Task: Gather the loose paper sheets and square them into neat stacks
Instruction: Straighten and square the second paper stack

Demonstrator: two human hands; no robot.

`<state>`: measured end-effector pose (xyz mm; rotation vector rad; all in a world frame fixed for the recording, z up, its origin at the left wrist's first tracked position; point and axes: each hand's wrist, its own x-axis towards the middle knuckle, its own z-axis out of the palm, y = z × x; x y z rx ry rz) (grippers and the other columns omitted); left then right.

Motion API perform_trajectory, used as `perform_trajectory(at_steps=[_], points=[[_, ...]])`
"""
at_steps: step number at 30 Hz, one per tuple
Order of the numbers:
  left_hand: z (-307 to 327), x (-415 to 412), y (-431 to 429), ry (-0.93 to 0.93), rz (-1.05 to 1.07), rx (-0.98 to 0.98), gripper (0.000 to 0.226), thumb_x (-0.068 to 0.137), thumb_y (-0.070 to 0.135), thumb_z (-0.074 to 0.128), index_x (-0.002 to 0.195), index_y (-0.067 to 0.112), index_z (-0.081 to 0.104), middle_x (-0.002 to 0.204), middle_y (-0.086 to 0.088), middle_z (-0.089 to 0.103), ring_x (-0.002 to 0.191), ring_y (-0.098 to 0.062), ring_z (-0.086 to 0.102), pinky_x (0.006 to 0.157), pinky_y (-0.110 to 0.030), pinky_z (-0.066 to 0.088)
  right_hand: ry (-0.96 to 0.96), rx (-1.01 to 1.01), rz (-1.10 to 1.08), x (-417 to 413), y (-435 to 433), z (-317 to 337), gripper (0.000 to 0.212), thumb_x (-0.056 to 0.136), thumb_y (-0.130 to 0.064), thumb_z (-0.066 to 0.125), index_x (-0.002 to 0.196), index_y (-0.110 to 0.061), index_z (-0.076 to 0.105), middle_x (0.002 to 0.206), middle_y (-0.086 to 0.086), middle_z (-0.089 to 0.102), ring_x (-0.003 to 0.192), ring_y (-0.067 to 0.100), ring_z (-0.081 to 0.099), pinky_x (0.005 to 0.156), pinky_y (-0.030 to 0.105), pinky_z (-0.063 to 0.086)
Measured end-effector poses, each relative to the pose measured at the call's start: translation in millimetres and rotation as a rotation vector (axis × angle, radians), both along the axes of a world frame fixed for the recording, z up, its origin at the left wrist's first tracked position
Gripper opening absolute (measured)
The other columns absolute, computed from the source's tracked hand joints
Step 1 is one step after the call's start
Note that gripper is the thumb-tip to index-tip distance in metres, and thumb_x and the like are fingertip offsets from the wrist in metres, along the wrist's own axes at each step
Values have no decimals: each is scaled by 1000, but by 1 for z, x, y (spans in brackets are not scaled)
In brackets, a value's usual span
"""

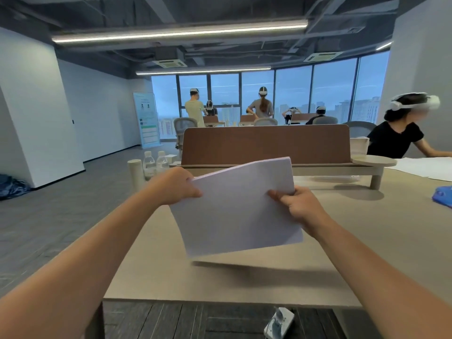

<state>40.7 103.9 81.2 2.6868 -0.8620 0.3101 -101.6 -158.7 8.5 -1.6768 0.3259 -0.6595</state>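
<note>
A stack of white paper sheets (237,206) is held up in the air above the beige table (367,241), tilted, with its shadow on the tabletop below. My left hand (177,185) grips the stack's upper left edge. My right hand (299,204) pinches the right edge, thumb on the front face. The sheets look roughly aligned, with a slight fanning at the top edge.
A brown divider panel (266,144) on a raised shelf crosses the table's far side. Two water bottles (155,162) and a white cylinder (135,170) stand at the far left. More white sheets (423,168) and a blue object (442,195) lie at the right, near a seated person (401,133).
</note>
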Motion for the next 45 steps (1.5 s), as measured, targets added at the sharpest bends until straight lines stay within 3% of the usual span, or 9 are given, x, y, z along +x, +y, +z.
perform_trajectory(at_steps=[4, 9, 14, 18, 23, 26, 33, 40, 45], points=[[-11, 20, 18, 173, -35, -338, 36, 78, 38, 79, 68, 8, 60, 68, -8, 59, 65, -23, 55, 61, -32, 43, -16, 48, 6, 4, -9, -9, 22, 81, -31, 80, 89, -11, 76, 85, -3, 76, 75, 19, 68, 70, 32, 53], [-37, 28, 21, 719, -166, -1017, 24, 87, 16, 71, 110, 10, 66, 108, -12, 71, 103, -32, 67, 85, -42, 55, -26, 165, 0, 18, -15, -22, 25, 77, -31, 83, 90, -11, 76, 96, 1, 78, 93, 29, 71, 91, 45, 55], [-72, 27, 16, 964, -310, -1094, 33, 83, 15, 70, 116, 14, 65, 113, -13, 72, 95, -27, 71, 89, -43, 53, -4, 192, 13, 28, -14, -31, 29, 78, -32, 81, 96, -12, 73, 102, 2, 75, 96, 29, 67, 92, 47, 54], [-94, 36, 14, 1059, -374, -1073, 66, 60, 28, 90, 120, 15, 66, 118, -15, 70, 107, -33, 67, 90, -46, 53, 11, 205, 23, 35, -19, -43, 31, 77, -33, 83, 96, -10, 74, 101, 3, 76, 98, 31, 69, 93, 47, 54], [-112, 45, 7, 1105, -349, -1031, 85, 51, 33, 94, 127, 13, 62, 124, -15, 67, 112, -34, 66, 89, -45, 55, -22, 286, 23, 41, -21, -51, 19, 81, -23, 79, 94, -11, 73, 99, 6, 76, 85, 23, 68, 76, 35, 54], [-116, 47, -2, 1097, -316, -1117, 58, 72, 20, 75, 128, 9, 61, 126, -18, 65, 117, -39, 61, 98, -50, 50, -33, 268, -16, 47, -22, -55, 20, 81, -25, 80, 92, -11, 73, 99, 6, 77, 87, 25, 69, 85, 43, 56], [-119, 51, -15, 956, -161, -1179, 21, 90, 11, 66, 111, 14, 67, 107, -9, 74, 99, -29, 70, 87, -44, 54, -20, 172, -108, 59, -20, -64, 23, 77, -33, 83, 84, -14, 73, 90, 3, 77, 87, 28, 73, 87, 49, 58], [-129, 52, -35, 707, -17, -1286, 7, 86, 12, 73, 91, 17, 72, 91, -5, 74, 88, -29, 70, 86, -45, 56, -23, 139, -191, 70, -14, -72, 26, 77, -38, 82, 81, -14, 73, 82, 1, 77, 80, 28, 73, 80, 48, 60], [-145, 52, -31, 672, -3, -1227, 11, 81, 20, 79, 90, 17, 73, 92, -7, 75, 88, -31, 71, 83, -46, 55, -7, 67, -138, 65, -13, -77, 14, 83, -29, 78, 80, -19, 68, 87, 0, 75, 75, 16, 70, 69, 30, 54]])
